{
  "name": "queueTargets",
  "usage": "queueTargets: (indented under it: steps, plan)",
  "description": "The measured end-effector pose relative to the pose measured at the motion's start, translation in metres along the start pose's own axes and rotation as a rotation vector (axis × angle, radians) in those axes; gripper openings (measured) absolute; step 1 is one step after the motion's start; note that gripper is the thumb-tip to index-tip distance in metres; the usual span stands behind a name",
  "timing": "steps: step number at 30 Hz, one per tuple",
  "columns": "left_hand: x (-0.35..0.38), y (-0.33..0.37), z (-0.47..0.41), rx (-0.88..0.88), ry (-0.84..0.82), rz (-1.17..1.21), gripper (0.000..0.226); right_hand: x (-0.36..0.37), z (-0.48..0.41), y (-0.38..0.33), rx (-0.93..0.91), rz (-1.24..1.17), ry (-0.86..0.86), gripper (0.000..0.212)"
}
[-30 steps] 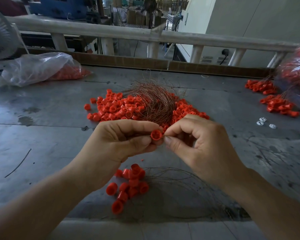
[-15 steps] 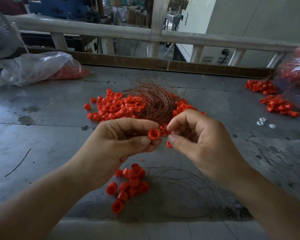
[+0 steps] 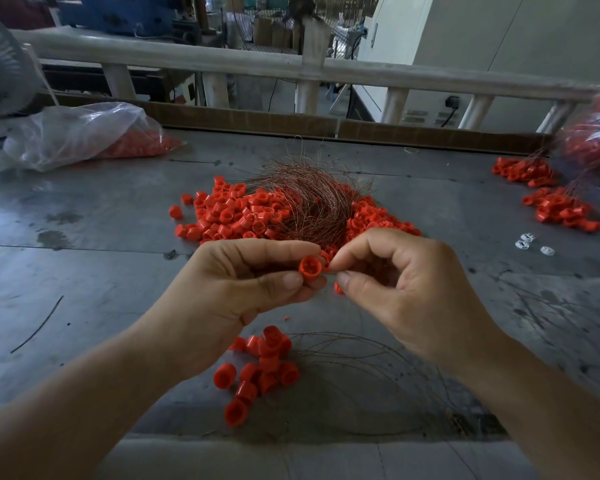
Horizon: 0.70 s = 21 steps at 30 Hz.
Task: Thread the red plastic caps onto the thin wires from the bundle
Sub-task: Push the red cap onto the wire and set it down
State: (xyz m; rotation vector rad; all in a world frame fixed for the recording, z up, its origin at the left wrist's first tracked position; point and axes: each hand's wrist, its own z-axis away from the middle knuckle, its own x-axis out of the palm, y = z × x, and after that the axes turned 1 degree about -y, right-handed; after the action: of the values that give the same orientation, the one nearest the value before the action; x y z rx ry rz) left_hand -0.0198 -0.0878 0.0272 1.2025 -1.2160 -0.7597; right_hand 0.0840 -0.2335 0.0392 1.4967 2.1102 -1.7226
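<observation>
My left hand (image 3: 243,289) pinches one red plastic cap (image 3: 310,267) between thumb and forefinger, its open end facing me. My right hand (image 3: 399,289) is just to the right of it, thumb and forefinger pinched together on a thin wire (image 3: 328,271) whose tip is at the cap. Behind the hands lies the bundle of thin copper-coloured wires (image 3: 309,206) on top of a pile of loose red caps (image 3: 243,216). Below my hands, several caps (image 3: 260,368) sit on wires that curve off to the right (image 3: 378,362).
The grey metal table (image 3: 101,271) carries a clear plastic bag of red caps (image 3: 84,133) at the back left and two clusters of wired caps (image 3: 555,202) at the right. Small white pieces (image 3: 530,242) lie there too. A railing (image 3: 291,67) runs behind.
My right hand drew a little away from the cap, then came back toward it with the wire tip. My left hand kept its hold on the cap.
</observation>
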Motion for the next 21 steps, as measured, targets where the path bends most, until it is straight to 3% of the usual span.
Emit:
queueTargets:
  steps: [12,17,21]
  plan:
    - [-0.0021,-0.0008,0.0001,0.0,-0.008,-0.006,0.026,0.0008,-0.0002,0.0018,-0.022,0.011,0.006,0.02]
    - [-0.0038,0.001,0.0013,0.011,-0.051,0.065,0.025,0.0001,-0.0033,0.0002,0.09,-0.268,-0.026,0.015]
    - [-0.0022,0.0008,0.0014,0.001,-0.11,0.103,0.023,-0.0006,-0.0018,-0.0013,0.193,-0.399,-0.11,0.026]
